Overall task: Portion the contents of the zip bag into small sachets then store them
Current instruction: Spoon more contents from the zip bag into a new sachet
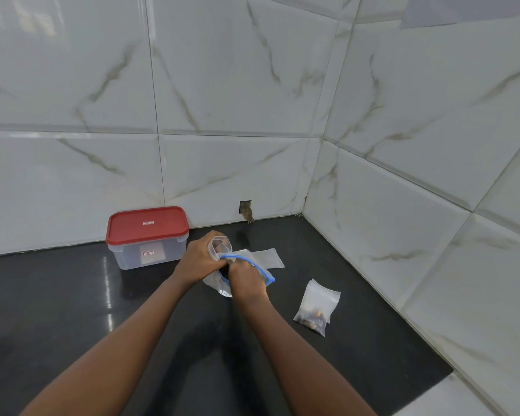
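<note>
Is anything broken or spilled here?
Yes: the wall tile near the corner has a small ragged hole at its bottom edge, with something brownish in it. Nothing looks spilled on the black counter.

Left of centre, the container [146,256] is translucent under a red lid [147,225]. The counter [57,310] is glossy black — the wall tiles [222,70] white with grey-brown veining. The zip bag [215,283] has a blue rim.

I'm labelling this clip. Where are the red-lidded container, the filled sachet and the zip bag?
red-lidded container [147,226]: head view, middle of its red lid.
filled sachet [316,307]: head view, clear middle above the dark contents.
zip bag [216,285]: head view, clear lower-left wall.
</note>
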### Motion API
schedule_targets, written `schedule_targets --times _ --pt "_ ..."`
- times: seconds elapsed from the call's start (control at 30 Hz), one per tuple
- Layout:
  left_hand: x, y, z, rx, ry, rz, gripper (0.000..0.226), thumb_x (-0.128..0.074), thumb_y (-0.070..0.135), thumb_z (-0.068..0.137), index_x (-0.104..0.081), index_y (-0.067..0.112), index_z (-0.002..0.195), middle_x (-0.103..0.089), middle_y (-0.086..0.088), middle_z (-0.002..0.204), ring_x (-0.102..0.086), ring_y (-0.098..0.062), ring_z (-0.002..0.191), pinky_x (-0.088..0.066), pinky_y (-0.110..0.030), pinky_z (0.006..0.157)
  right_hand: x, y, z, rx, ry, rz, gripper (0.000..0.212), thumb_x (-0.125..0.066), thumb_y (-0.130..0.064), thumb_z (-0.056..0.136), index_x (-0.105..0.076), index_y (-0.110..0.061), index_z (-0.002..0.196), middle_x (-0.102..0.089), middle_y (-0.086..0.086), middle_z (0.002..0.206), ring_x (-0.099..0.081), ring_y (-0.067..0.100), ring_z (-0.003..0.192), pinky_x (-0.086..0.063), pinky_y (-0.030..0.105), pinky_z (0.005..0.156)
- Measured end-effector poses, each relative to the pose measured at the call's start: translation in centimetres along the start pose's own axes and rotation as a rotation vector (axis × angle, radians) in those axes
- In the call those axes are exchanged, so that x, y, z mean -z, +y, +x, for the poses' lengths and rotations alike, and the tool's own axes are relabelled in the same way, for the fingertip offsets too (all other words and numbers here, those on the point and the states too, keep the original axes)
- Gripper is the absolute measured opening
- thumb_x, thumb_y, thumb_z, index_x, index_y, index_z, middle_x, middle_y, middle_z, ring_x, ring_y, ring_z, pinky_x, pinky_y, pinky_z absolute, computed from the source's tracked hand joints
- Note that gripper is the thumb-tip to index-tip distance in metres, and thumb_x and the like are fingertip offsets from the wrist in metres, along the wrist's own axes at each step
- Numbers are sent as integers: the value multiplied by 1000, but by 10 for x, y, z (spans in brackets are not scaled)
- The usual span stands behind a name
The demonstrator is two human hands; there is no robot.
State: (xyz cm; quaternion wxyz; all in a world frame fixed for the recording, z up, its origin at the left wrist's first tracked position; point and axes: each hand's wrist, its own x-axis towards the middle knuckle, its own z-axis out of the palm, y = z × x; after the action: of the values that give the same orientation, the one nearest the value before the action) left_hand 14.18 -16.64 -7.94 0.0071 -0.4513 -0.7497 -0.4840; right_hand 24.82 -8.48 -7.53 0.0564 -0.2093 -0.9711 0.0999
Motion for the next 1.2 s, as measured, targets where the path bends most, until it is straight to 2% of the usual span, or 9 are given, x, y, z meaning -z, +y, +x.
schedule_targets --times 0.2,0.33,0.5,0.6,0.7,0.83,1.07,1.13,1.2 --pt "-4 -1 -3 -11 -43 -23 62 -60 57 58 -57 15 103 -60 6 92 -59 -6 82 -44 -10 73 -10 -7 -4 -258 167 402 26 -42 -4 94 -64 1 106 -66 15 108 -47 12 83 -41 24 76" --pt "-3 -1 -5 0 -38 -41 54 -61 55 57 -55 22 99 -58 15 88 -59 -7 81 -45 -11 72 -11 -11 -7 -350 161 501 27 -43 -7 96 -65 -3 109 -67 12 108 -52 12 84 -43 24 82" --pt "-4 -1 -8 -21 -29 -43 60 -59 56 56 -56 17 101 -58 15 88 -57 -5 80 -43 -11 71 -15 -13 -10 -480 272 661 26 -46 -8 94 -69 4 96 -54 -1 68 -47 10 69 -35 18 60" --pt "-6 2 -8 -26 -33 -59 72 -58 59 55 -58 7 105 -58 5 92 -56 -7 81 -43 -11 72 -16 -13 -11 -471 272 656 27 -44 -8 96 -68 4 97 -52 2 75 -48 10 74 -35 19 66" --pt "-8 4 -8 -14 -43 -60 62 -59 58 56 -55 16 102 -59 5 92 -58 -11 83 -44 -11 73 -12 -13 -11 -496 300 769 27 -46 -8 94 -69 0 81 -54 1 70 -49 10 66 -36 16 56" --pt "-9 3 -9 -3 -46 -54 57 -58 55 57 -55 19 101 -58 11 89 -58 -11 83 -44 -11 73 -10 -10 -12 -573 307 937 39 -54 -9 88 -43 -20 52 -44 -7 57 -41 4 51 -31 10 46" --pt "-9 1 -8 5 -45 -32 56 -65 50 60 -57 14 103 -61 1 94 -58 -10 84 -44 -13 73 -4 -11 -7 -673 269 964 27 -40 -6 95 -64 3 103 -61 11 96 -50 14 80 -39 22 65" --pt "-8 0 -7 16 -42 -21 49 -67 38 63 -57 12 104 -63 -2 96 -59 -14 85 -47 -19 75 -3 -11 -7 -644 254 914 27 -39 -4 96 -64 4 101 -62 12 98 -49 14 79 -38 21 64" --pt "-6 0 -7 22 -44 -34 46 -67 39 63 -56 16 101 -62 2 93 -59 -11 83 -48 -19 75 -4 -9 -7 -602 216 858 25 -40 -3 94 -61 -5 80 -55 3 79 -46 10 67 -32 13 50"
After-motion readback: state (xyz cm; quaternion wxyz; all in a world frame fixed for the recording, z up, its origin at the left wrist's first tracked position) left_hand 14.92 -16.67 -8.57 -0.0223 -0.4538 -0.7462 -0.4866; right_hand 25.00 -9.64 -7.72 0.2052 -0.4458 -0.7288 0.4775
